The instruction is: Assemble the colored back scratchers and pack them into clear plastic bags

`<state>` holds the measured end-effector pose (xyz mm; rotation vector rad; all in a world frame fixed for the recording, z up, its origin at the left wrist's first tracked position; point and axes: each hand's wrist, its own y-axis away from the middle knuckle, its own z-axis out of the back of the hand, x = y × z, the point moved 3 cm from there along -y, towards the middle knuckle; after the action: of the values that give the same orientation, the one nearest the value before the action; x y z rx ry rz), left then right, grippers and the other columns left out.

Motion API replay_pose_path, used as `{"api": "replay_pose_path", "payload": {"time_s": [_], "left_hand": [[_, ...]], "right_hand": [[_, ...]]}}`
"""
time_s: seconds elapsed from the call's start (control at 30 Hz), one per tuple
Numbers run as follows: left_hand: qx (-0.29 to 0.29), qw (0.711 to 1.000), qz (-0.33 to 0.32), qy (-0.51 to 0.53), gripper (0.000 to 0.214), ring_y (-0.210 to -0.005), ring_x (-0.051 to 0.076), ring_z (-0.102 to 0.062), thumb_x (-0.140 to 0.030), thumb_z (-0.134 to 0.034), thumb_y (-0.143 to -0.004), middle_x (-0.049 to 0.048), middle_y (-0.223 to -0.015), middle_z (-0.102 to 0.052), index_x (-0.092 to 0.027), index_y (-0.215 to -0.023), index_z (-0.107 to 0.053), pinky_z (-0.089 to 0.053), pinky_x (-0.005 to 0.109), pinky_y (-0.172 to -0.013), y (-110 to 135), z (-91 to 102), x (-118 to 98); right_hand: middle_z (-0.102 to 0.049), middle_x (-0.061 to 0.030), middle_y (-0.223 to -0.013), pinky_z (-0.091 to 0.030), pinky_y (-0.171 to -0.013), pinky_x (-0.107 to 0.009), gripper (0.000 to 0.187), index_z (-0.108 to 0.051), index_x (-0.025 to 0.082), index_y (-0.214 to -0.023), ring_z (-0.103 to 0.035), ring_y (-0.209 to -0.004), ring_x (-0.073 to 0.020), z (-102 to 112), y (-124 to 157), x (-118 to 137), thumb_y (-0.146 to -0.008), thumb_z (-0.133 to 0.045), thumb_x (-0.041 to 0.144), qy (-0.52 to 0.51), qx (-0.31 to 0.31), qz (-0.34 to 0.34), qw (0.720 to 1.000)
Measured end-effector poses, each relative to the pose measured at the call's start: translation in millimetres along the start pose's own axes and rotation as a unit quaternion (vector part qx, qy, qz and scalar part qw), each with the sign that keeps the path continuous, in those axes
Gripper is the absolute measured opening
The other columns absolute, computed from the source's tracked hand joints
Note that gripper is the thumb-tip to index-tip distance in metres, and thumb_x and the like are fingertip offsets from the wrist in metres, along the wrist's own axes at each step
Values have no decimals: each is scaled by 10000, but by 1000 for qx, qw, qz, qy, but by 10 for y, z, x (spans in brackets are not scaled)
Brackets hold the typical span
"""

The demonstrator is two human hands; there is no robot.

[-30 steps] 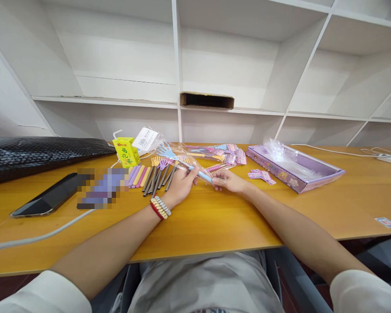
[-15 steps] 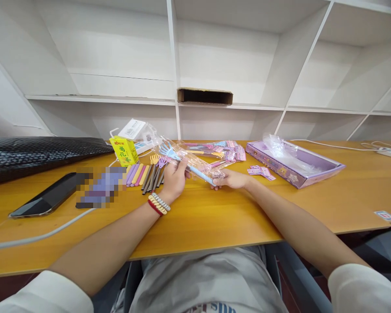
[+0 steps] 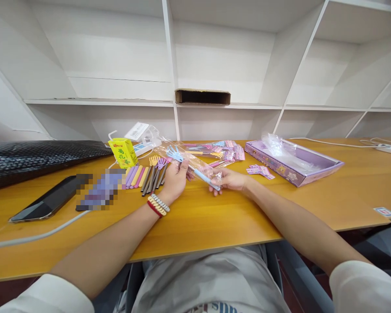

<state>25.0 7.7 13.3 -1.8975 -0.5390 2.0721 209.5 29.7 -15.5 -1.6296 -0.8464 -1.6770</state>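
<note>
A light-blue back scratcher [image 3: 202, 175] with a hand-shaped head lies slantwise between my two hands, above the table. Clear plastic wrapping [image 3: 191, 161] surrounds or overlies much of it; I cannot tell which parts are inside. My left hand [image 3: 176, 179] is closed around its middle, just below the head. At the lower end of the handle, the fingers of my right hand [image 3: 228, 179] grip it together with some crinkled plastic. Left of my left hand lie several dark rods with yellow and purple claw heads [image 3: 154, 171], beside several pastel handles [image 3: 137, 176].
Packaged scratchers [image 3: 220, 150] lie behind my hands, and small pink cards [image 3: 260, 171] to the right. A purple open box [image 3: 299, 179] holds clear plastic. Leftward are a yellow drink carton [image 3: 123, 153], a phone [image 3: 48, 200] and a white cable [image 3: 52, 232]. White shelves [image 3: 117, 103] rise behind.
The scratcher's head has shifted slightly right, and the lower end of its handle has moved right and down. A greyish end now shows by my right fingers. Both hands keep their hold.
</note>
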Motion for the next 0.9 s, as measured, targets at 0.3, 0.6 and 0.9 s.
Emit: {"api": "replay_pose_path", "payload": {"time_s": [0.3, 0.6, 0.9], "left_hand": [[-75, 994, 5, 73, 351, -487, 111, -555, -533, -515, -784, -31, -578, -544, -188, -753, -452, -440, 228, -456, -154, 133, 38], [5, 998, -40, -51, 337, -503, 113, -540, -517, -473, -820, 0, -630, -586, -183, -783, -500, -410, 228, -483, -99, 133, 9], [42, 985, -61, -155, 318, -515, 124, -541, -473, -448, -846, -13, -547, -576, -185, -743, -535, -394, 232, -528, -70, 99, 8]], "right_hand": [[-271, 94, -486, -239, -363, -169, 201, -512, 162, -790, -238, -385, -35, 92, 17, 64, -737, -637, 310, -52, -90, 25, 994], [-641, -19, -635, -413, -409, -191, 300, -555, 131, -899, -563, -445, -101, 89, 63, 51, -686, -685, 297, 25, -31, -34, 999], [-413, 85, -465, -173, -282, -132, 327, -548, 150, -913, -269, -281, -11, 97, 36, 25, -742, -636, 415, -19, -84, -46, 995]]}}
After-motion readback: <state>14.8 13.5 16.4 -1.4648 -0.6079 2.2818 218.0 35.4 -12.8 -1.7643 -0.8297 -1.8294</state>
